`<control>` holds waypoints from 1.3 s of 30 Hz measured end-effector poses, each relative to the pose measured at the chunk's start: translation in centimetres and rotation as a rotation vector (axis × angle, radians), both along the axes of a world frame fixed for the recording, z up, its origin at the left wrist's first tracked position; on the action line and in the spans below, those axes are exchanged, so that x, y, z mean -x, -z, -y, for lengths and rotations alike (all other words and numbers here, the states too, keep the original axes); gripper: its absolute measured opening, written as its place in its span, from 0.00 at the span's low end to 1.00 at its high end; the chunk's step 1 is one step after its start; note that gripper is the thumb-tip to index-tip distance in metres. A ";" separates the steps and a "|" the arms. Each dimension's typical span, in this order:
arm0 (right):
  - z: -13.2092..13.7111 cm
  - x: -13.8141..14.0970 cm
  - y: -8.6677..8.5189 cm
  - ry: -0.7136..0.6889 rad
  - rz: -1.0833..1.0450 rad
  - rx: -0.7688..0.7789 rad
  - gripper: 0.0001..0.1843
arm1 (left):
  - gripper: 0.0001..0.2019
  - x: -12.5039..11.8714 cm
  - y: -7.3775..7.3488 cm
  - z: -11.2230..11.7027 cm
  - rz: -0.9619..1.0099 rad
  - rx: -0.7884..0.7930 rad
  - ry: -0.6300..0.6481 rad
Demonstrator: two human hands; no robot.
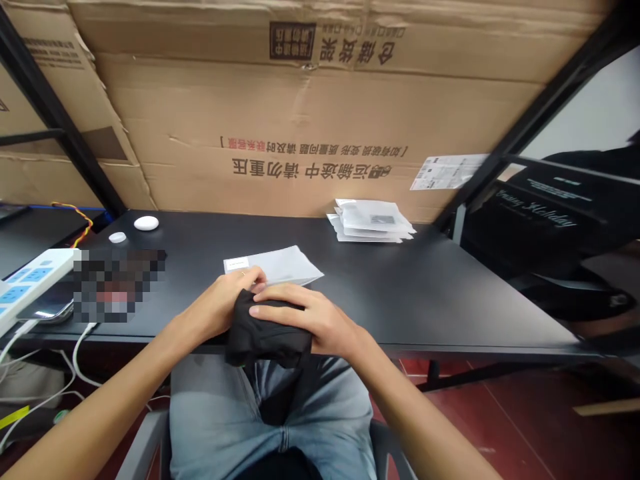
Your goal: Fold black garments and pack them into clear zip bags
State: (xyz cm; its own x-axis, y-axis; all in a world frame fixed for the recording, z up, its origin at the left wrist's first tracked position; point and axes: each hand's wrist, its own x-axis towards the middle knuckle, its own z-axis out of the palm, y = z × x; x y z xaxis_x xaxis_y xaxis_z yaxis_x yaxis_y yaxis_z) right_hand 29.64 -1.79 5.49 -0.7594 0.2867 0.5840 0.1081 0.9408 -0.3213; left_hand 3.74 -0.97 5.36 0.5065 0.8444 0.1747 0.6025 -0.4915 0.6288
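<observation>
A folded black cloth item [265,335] sits at the front edge of the black table [430,293], partly over the edge. My right hand [303,319] lies over its top, fingers curled down on the fabric. My left hand [220,308] grips its left end, fingertips reaching toward the other hand. Just beyond my left fingers lies a flat translucent plastic packet [276,265] with a white label, its near corner touching them. Part of the cloth is hidden under my hands.
A stack of similar plastic packets [371,221] lies at the back of the table. To the left are two white round objects [146,223], a blurred-out patch [118,285] and a white power strip [35,280] with cables. A large cardboard sheet [300,113] stands behind.
</observation>
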 end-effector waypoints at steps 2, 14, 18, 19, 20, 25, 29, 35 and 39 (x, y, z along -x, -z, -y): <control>-0.2 0.1 0.1 0.022 0.062 -0.041 0.25 | 0.10 0.1 0.1 0.3 0.032 0.023 -0.033; 0.0 -0.4 -1.3 0.096 0.223 -0.452 0.21 | 0.10 -0.6 -1.1 1.7 0.070 0.005 -0.070; 0.5 -0.1 -0.9 0.147 0.319 -0.385 0.24 | 0.10 -0.9 -0.5 1.3 0.097 0.009 -0.043; 0.4 -0.2 -0.6 0.162 0.343 -0.372 0.25 | 0.11 -1.0 -0.3 1.1 0.093 0.001 -0.044; 0.3 -0.3 -0.3 0.175 0.357 -0.363 0.26 | 0.11 -1.0 -0.1 1.0 0.089 -0.008 -0.043; -0.8 -1.5 0.7 0.281 0.337 -0.282 0.31 | 0.11 -1.0 0.2 0.8 0.061 -0.020 -0.053; -0.7 -1.9 0.7 0.448 0.376 -0.236 0.32 | 0.14 -1.0 0.5 0.8 -0.059 -0.055 -0.122; -0.5 -1.5 1.0 0.555 0.441 -0.300 0.24 | 0.15 -1.3 1.0 0.6 0.074 -0.071 -0.164; -1.4 -1.8 0.8 0.479 0.408 -0.243 0.26 | 0.10 -1.9 0.6 1.1 0.236 -0.101 -0.206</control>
State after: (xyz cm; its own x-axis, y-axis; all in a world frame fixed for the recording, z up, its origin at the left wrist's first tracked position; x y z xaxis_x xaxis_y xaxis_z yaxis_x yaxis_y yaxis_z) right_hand 31.41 -0.38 4.65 -0.7546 0.5436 0.3676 0.5995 0.7989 0.0491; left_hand 5.68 -2.10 4.78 0.2625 0.8971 0.3554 0.5389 -0.4419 0.7172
